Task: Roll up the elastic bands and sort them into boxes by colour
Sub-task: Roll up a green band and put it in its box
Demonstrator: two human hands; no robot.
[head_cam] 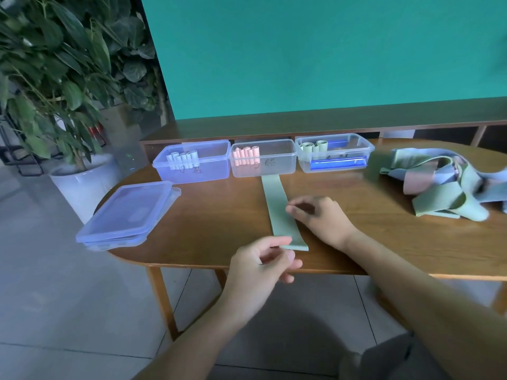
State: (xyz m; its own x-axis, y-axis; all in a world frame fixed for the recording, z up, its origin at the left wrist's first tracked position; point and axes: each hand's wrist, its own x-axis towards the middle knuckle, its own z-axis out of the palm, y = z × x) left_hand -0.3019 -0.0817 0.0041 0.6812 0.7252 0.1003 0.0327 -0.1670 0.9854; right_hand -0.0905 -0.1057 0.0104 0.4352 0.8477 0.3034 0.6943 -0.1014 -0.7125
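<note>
A green elastic band (277,204) lies flat on the wooden table (208,220), running from the middle box to the front edge. My left hand (260,266) is at its near end, fingers curled, fingertips touching the band's corner. My right hand (321,218) rests on the band's right edge halfway along, fingers loosely bent. Three clear boxes stand at the back: the left box (192,163) holds blue rolls, the middle box (264,160) pink rolls, the right box (334,156) green rolls. A tangled pile of bands (444,185) in green, blue and pink lies at the right.
Stacked box lids (129,212) sit at the table's left end. A potted plant (82,185) stands on the floor beyond that end. A low wooden shelf (329,124) runs behind the table against a teal wall.
</note>
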